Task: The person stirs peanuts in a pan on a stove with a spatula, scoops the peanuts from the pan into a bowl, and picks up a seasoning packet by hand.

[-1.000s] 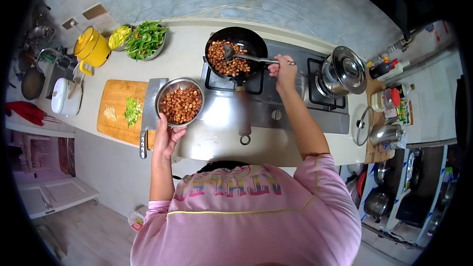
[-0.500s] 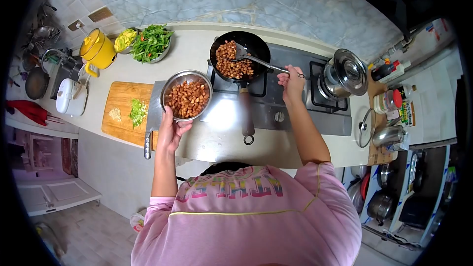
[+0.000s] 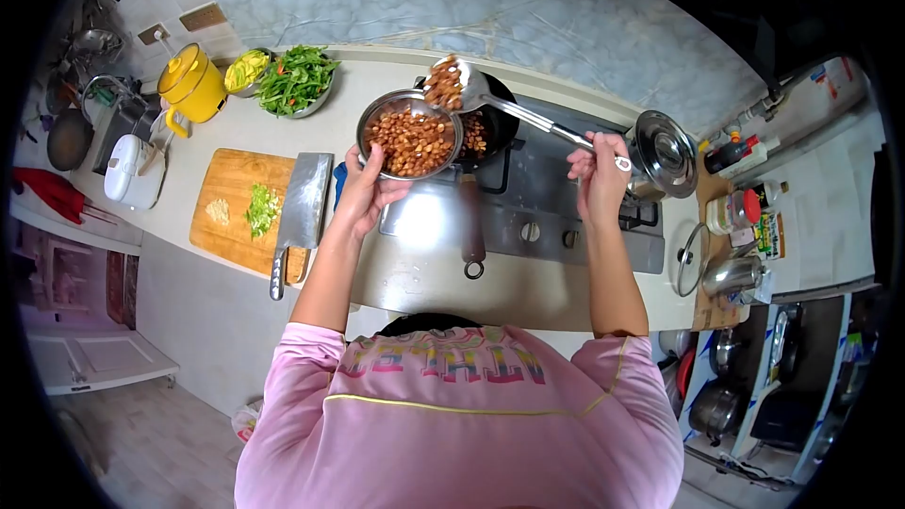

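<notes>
My left hand (image 3: 366,193) grips a round metal bowl (image 3: 456,149) by its near-left side, thumb over the rim. Brown peanuts (image 3: 405,143) fill much of the bowl, which is held over the left part of a black wok (image 3: 501,132). My right hand (image 3: 603,172) is closed around the handle of a metal spatula (image 3: 528,117). Its blade is raised just above the bowl's far-right rim and carries a heap of peanuts. Some peanuts show in the wok beside the bowl; the rest of its inside is hidden. The wok's wooden handle points toward me.
Left of the stove (image 3: 547,231) lie a cutting board (image 3: 222,193) with chopped bits and a cleaver (image 3: 304,198). Behind are bowls of green leaves (image 3: 297,80) and yellow slices (image 3: 247,69), and a yellow pot (image 3: 193,85). A lidded pot (image 3: 665,153) stands at right.
My left hand has brought the bowl right and up, over the wok's edge. My right hand has lifted the spatula out of the wok with peanuts on it; fewer peanuts show in the wok.
</notes>
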Tool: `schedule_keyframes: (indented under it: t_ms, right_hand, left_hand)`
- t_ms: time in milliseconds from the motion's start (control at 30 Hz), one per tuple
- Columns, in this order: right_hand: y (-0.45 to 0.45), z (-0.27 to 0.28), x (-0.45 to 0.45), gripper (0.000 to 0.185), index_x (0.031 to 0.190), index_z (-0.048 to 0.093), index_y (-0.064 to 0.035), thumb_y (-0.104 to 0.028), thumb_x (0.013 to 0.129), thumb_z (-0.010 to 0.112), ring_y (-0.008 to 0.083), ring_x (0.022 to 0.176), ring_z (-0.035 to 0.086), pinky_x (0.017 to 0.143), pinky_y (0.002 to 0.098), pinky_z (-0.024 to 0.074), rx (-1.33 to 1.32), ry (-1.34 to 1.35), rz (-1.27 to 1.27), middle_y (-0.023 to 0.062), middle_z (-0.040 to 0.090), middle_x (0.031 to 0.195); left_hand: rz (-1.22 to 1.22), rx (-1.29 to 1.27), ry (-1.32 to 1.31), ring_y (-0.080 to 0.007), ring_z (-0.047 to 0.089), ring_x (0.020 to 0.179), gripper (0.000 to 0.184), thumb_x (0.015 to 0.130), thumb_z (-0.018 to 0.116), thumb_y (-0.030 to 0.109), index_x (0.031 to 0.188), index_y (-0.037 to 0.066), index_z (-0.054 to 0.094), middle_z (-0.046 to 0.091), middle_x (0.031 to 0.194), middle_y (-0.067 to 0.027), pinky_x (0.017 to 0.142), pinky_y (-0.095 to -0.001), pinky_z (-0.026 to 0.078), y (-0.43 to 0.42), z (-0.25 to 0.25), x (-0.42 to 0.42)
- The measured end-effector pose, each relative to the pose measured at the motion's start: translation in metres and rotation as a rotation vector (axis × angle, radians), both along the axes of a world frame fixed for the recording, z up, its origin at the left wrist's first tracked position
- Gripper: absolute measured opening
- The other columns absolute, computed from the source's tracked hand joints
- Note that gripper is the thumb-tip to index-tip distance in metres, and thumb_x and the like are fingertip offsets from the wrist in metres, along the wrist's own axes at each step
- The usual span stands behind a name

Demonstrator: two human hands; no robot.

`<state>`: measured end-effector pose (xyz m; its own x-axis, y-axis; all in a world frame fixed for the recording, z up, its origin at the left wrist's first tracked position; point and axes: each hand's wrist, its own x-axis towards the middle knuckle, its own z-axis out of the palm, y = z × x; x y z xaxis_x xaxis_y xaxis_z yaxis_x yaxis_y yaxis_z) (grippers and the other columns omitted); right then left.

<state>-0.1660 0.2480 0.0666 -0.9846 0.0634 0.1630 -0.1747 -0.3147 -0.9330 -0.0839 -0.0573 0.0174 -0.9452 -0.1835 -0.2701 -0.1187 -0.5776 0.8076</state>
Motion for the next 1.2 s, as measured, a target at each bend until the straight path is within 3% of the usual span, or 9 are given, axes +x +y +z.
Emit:
schedule_keyframes:
  t_ms: [200,367,433,500,633,800,1200]
  right_hand:
    - [-0.003,0.02,0.024,0.018,0.089,0.054,0.0042,-0.013,0.09,0.05,0.014,0.052,0.055,0.049,0.026,0.0477,0.321,0.428,0.011,0.0136,0.059,0.065]
    - [0.002,0.012,-0.001,0.017,0.087,0.052,0.0019,-0.015,0.09,0.049,0.0128,0.047,0.054,0.044,0.0236,0.0466,0.054,0.132,-0.105,0.0127,0.058,0.062]
    - [0.007,-0.003,-0.014,0.017,0.087,0.051,0.0006,-0.016,0.09,0.049,0.0118,0.047,0.054,0.042,0.0223,0.0463,0.024,0.064,-0.117,0.0116,0.058,0.061]
    - [0.007,-0.015,-0.025,0.016,0.083,0.052,-0.001,-0.016,0.089,0.05,0.0114,0.044,0.051,0.041,0.0227,0.0444,0.08,-0.024,-0.162,0.011,0.057,0.059]
    - [-0.003,-0.023,-0.036,0.017,0.078,0.052,-0.0019,-0.016,0.088,0.052,0.009,0.046,0.05,0.043,0.0217,0.0433,0.263,0.046,-0.149,0.0072,0.056,0.058]
    - [-0.026,-0.03,-0.052,0.018,0.078,0.055,-0.0021,-0.017,0.087,0.055,0.0073,0.052,0.052,0.048,0.0213,0.0432,0.459,0.115,-0.118,0.0035,0.056,0.06]
    - [-0.055,-0.044,-0.058,0.017,0.081,0.054,-0.0024,-0.018,0.088,0.054,0.0086,0.053,0.052,0.049,0.0223,0.0451,0.351,0.094,0.175,0.0051,0.056,0.063]
  left_hand:
    - [-0.018,0.021,0.032,-0.0257,0.065,0.066,0.061,0.087,0.053,0.037,0.127,0.012,0.014,0.051,0.106,-0.0221,0.049,-0.0292,0.057,0.008,-0.003,-0.004]
    - [-0.021,0.044,0.025,-0.0269,0.066,0.068,0.058,0.088,0.051,0.037,0.127,0.013,0.014,0.052,0.107,-0.0228,0.05,-0.0297,0.058,0.005,-0.005,0.008]
    - [0.003,0.013,-0.024,-0.0265,0.065,0.067,0.048,0.09,0.046,0.038,0.123,0.012,0.021,0.051,0.107,-0.0209,0.051,-0.0274,0.058,0.004,0.004,0.017]
    - [-0.025,0.057,0.003,-0.0273,0.066,0.07,0.062,0.088,0.051,0.038,0.128,0.011,0.013,0.05,0.109,-0.0238,0.05,-0.0273,0.058,-0.008,-0.007,0.027]
    - [0.095,-0.138,-0.129,-0.0254,0.065,0.066,0.063,0.088,0.052,0.036,0.131,0.015,0.011,0.046,0.112,-0.0245,0.047,-0.0263,0.057,-0.02,-0.016,0.059]
    - [0.147,-0.158,-0.149,-0.0242,0.064,0.069,0.059,0.089,0.051,0.034,0.131,0.015,0.013,0.046,0.113,-0.0215,0.049,-0.0271,0.057,-0.023,-0.013,0.088]
    - [0.193,-0.082,-0.157,-0.0249,0.065,0.072,0.058,0.088,0.052,0.038,0.128,0.016,0.016,0.045,0.116,-0.0199,0.051,-0.0267,0.058,-0.029,-0.02,0.107]
